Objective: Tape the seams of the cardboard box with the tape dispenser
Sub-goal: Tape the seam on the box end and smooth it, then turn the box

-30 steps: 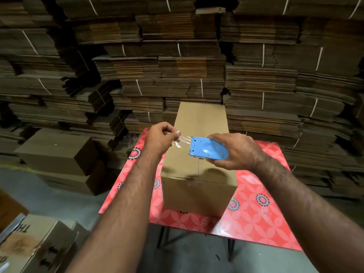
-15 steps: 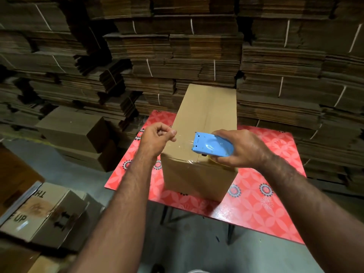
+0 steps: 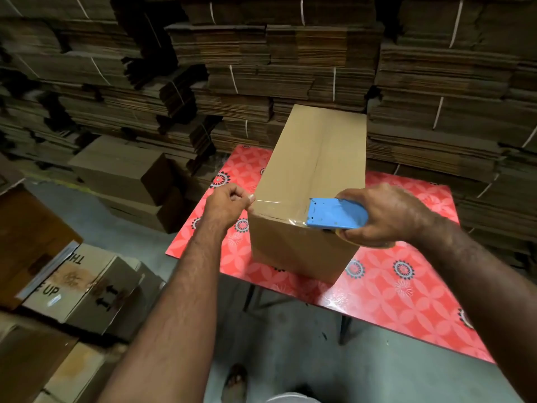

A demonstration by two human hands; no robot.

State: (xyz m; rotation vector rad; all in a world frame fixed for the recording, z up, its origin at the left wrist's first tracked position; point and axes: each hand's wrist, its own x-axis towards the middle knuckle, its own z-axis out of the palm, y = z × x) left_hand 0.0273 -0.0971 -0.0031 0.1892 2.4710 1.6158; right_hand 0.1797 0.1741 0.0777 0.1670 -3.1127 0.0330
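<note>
The cardboard box [image 3: 312, 181] sits long-ways on the red patterned table [image 3: 406, 286], flaps shut; right hand [image 3: 386, 215] has its grip wrapped around the blue tape dispenser [image 3: 335, 213] at the box's near top edge; left hand [image 3: 228, 202] is pinching the end of the clear tape [image 3: 279, 209] at the near left corner, strip stretched across between them; bundled flat cardboard stacks [image 3: 276, 53] behind.
</note>
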